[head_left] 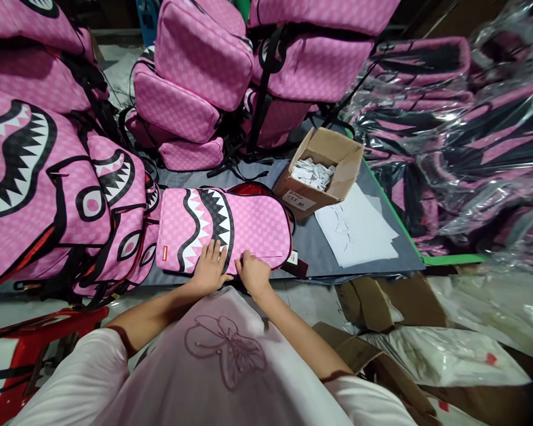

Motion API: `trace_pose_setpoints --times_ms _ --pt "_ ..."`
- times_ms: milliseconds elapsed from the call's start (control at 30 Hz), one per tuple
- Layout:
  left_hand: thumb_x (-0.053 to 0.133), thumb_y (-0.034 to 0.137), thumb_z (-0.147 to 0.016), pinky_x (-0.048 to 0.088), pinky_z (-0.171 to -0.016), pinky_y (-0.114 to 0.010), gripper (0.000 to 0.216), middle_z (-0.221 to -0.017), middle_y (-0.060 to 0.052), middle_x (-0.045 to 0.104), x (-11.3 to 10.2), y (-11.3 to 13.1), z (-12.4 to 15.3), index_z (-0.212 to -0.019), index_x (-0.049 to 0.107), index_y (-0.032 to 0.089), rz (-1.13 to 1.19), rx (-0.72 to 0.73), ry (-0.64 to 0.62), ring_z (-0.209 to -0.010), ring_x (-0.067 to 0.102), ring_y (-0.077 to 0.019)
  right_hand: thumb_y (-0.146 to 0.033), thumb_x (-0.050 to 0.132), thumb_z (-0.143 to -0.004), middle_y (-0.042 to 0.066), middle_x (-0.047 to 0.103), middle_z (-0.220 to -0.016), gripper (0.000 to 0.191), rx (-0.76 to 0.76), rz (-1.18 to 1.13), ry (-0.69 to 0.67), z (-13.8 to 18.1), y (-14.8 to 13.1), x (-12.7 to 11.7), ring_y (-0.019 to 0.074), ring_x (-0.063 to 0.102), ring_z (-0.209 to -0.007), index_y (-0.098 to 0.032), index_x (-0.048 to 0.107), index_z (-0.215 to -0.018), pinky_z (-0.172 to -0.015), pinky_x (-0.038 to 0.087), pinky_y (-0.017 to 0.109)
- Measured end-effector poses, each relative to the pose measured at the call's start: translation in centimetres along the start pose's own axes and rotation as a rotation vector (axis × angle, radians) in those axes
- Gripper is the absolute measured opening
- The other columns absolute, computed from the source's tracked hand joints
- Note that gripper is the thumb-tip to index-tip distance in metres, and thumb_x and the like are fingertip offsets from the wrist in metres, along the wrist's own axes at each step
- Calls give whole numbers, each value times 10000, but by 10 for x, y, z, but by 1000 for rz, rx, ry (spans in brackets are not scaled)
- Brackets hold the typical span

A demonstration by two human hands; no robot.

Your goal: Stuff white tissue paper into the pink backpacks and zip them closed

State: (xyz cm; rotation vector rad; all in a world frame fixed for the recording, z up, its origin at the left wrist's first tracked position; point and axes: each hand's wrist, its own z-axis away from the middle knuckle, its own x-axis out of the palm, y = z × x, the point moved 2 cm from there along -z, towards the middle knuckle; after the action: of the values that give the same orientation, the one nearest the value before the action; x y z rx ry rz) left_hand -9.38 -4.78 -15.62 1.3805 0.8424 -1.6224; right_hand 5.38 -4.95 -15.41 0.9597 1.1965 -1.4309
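Observation:
A pink checkered backpack [260, 219] with a shark-mouth print lies flat in front of me, its top end to the right. My left hand [211, 269] rests on its near side with fingers spread over the white teeth. Close beside it, my right hand [254, 273] is closed at the backpack's near edge, fingers curled together. Whatever those fingers pinch is hidden. At the top end the bag gapes a little and red lining shows. A dark hang tag [296, 264] with a white label sticks out near the right corner.
More pink backpacks [22, 154] lean at the left; others [204, 53] are stacked behind. A cardboard box [349, 171] of white slips stands by paper sheets [359, 231] on the grey table [328, 260]. Plastic-wrapped bags [484, 142] pile up right. A red stool [22, 355] is lower left.

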Motion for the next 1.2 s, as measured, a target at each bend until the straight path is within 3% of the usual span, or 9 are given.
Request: trace_pose_setpoints --times_ms 67,167,267,367,500,700,867,1067,1200 --pt "617 543 -856 109 -1208 -565 889 -1578 -286 215 0 8 -5 -1511 314 24 20 -35 -3 -1492 116 -423 -183 437 -974 164 669 -903 174 32 79 6 -11 0 -1 272 688 -821 -105 582 -1030 -629 460 299" --pt "662 500 -836 127 -1192 -596 864 -1582 -265 230 -3 15 -11 -1507 345 57 33 -35 -11 -1482 130 -451 -62 354 -940 202 639 -960 238 52 134 44 -16 14 1 286 677 -863 -79 576 -1025 -647 474 324" --pt "769 498 -741 136 -1190 -593 954 -1605 -208 219 -10 7 -13 -1524 343 160 31 65 -41 -1488 138 -434 -90 370 -944 206 621 -983 221 38 150 53 -15 26 6 298 661 -886 -71 567 -1043 -686 486 352" --pt "832 532 -651 67 -1196 -609 1098 -1617 -224 139 -19 -11 -12 -1543 296 180 1 97 -54 -1501 77 -422 -136 385 -958 196 619 -997 210 11 144 46 -15 31 9 295 658 -883 -72 561 -1054 -697 478 352" --pt "769 607 -696 21 -1186 -631 1069 -1615 -232 144 -20 -23 -9 -1546 286 175 -26 95 -43 -1500 64 -428 -205 364 -999 178 644 -1001 228 14 110 27 -14 35 8 267 675 -846 -93 557 -1043 -643 441 313" --pt "728 629 -727 23 -1194 -617 1024 -1619 -213 160 -11 -20 -6 -1540 304 174 -23 92 7 -1502 87 -415 -246 435 -994 112 703 -873 184 209 -83 -45 -13 31 8 247 694 -852 -124 542 -1082 -616 386 285" --pt "708 632 -737 23 -1200 -609 1000 -1620 -199 172 -11 -26 -5 -1535 316 176 30 90 3 -1505 79 -407 -245 459 -978 124 715 -871 190 176 -72 -53 -12 38 8 257 695 -829 -136 593 -1058 -619 359 295" --pt "627 598 -825 79 -1209 -573 924 -1618 -220 148 -12 -28 -2 -1545 279 135 82 40 58 -1505 106 -391 -317 419 -1004 133 700 -859 260 404 -27 238 -19 116 -35 244 653 -746 -139 580 -1104 -597 277 298" --pt "613 623 -825 92 -1205 -582 917 -1614 -230 159 -7 -24 -2 -1534 305 130 106 18 54 -1504 98 -399 -350 473 -973 104 695 -856 295 434 -320 407 -10 120 -29 222 620 -723 -144 544 -1172 -628 317 291"
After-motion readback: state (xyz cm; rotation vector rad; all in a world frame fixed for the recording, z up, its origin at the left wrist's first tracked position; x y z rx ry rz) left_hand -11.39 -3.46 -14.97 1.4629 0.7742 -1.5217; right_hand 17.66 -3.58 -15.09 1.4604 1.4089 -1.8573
